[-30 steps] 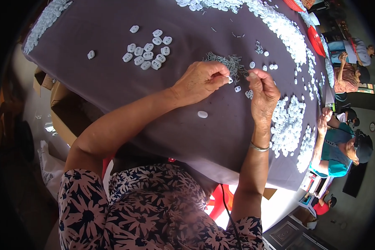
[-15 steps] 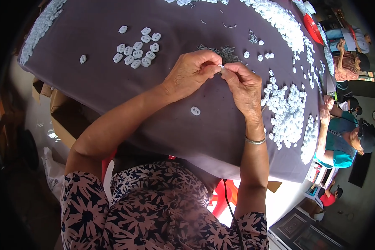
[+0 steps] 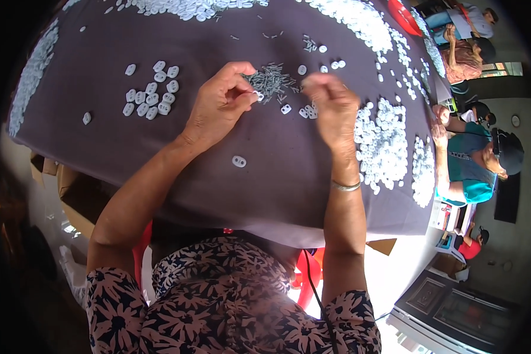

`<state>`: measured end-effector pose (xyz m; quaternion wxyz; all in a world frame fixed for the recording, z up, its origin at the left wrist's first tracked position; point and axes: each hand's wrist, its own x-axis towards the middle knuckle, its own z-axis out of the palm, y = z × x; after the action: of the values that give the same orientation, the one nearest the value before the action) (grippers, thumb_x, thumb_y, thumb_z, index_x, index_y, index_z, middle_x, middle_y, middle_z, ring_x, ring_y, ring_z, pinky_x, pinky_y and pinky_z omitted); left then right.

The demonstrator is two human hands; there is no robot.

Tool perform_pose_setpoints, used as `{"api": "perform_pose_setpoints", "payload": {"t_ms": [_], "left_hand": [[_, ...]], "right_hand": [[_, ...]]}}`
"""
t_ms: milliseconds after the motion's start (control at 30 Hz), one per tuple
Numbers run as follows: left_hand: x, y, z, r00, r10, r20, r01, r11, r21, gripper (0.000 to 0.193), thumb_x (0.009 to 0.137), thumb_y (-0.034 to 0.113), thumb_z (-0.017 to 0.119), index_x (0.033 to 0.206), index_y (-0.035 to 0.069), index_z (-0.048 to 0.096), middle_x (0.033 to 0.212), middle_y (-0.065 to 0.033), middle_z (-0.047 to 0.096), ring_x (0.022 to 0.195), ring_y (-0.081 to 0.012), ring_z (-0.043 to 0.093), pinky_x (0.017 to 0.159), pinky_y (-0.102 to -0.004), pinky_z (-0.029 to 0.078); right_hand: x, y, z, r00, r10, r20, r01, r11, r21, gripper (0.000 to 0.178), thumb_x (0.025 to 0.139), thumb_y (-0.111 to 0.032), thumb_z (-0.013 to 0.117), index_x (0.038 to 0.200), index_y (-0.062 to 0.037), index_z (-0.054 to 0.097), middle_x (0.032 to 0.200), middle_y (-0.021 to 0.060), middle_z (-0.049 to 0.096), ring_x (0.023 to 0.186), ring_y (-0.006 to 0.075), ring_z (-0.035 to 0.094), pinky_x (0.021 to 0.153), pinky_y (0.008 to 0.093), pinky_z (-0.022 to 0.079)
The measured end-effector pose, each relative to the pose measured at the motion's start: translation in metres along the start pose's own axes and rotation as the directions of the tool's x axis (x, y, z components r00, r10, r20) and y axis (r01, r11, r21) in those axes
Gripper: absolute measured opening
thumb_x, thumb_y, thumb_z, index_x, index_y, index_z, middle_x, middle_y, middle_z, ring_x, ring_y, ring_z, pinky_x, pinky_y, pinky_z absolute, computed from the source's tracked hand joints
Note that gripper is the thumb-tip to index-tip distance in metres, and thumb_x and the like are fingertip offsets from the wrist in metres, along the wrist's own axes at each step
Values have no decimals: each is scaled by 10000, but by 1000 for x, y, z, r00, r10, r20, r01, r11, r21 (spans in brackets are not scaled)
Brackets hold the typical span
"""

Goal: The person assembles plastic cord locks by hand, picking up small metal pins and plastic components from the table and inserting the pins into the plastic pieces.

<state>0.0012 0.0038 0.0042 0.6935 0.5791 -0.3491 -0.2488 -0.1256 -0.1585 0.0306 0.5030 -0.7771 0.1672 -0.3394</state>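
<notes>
Between thumb and forefinger: left hand (image 3: 218,103) pinches a small white piece (image 3: 258,95); axis too small to tell.
Right of grip: grey pin heap (image 3: 270,79); right hand (image 3: 331,106) blurred, fingers bunched, contents unclear.
Left of grip: white pieces in rows (image 3: 152,94).
Surface: dark cloth table (image 3: 218,177).
Room: seated people at right.

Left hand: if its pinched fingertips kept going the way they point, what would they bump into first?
Probably the pile of small grey metal pins on the purple cloth. The left hand pinches a small white piece pointing toward it; how high it is above the cloth is unclear.
</notes>
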Motion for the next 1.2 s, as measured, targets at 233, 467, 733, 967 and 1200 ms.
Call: {"api": "perform_pose_setpoints", "payload": {"t_ms": [233, 467, 733, 967, 1200], "left_hand": [[2, -1, -1, 999, 6, -33, -4, 998, 66, 257, 864, -8, 596, 1113, 26, 544, 792, 3, 584, 676, -58, 548, 645, -211, 478], [2, -4, -3, 999, 39, -32, -36, 996, 87, 264, 883, -11, 571, 1137, 52, 540, 828, 12, 574, 718, -50, 539, 648, -204, 465], [2, -12, -2, 999, 19, -36, -15, 995, 102, 258, 888, -16, 569, 1137, 43, 538, 836, -2, 566, 717, -50, 543, 659, -208, 482], [2, -12, 1, 997, 77, -26, -73, 989, 130, 261, 885, -18, 572, 1137, 39, 536, 825, 0, 571, 696, -51, 540, 641, -204, 476], [2, -15, 0, 994, 106, -20, -103, 988, 117, 267, 879, -21, 577, 1136, 40, 538, 835, 1, 585, 708, -50, 549, 635, -204, 475]], "right_hand": [[13, 11, -60, 955, 66, -290, -54, 997, 50, 60, 885, -92, 652, 921, -47, 666, 769, -11, 619, 588, 23, 469, 505, 178, 359], [8, 0, -32, 955, 245, 168, -214, 959, -185, 44, 843, -30, 676, 884, -17, 686, 774, -33, 603, 665, 21, 497, 568, 177, 382], [-2, -9, 7, 944, 111, 312, 8, 934, -356, 52, 797, 8, 692, 835, -15, 663, 736, -19, 560, 617, 45, 495, 558, 211, 415], [-2, -6, 14, 953, 61, 296, 93, 873, -478, 80, 777, -9, 706, 846, -7, 665, 716, 7, 556, 589, 66, 497, 535, 241, 416], [0, -10, 19, 909, -48, 414, 301, 763, -572, 75, 790, -11, 678, 841, 0, 624, 713, 56, 566, 570, 132, 528, 545, 289, 439]]}}
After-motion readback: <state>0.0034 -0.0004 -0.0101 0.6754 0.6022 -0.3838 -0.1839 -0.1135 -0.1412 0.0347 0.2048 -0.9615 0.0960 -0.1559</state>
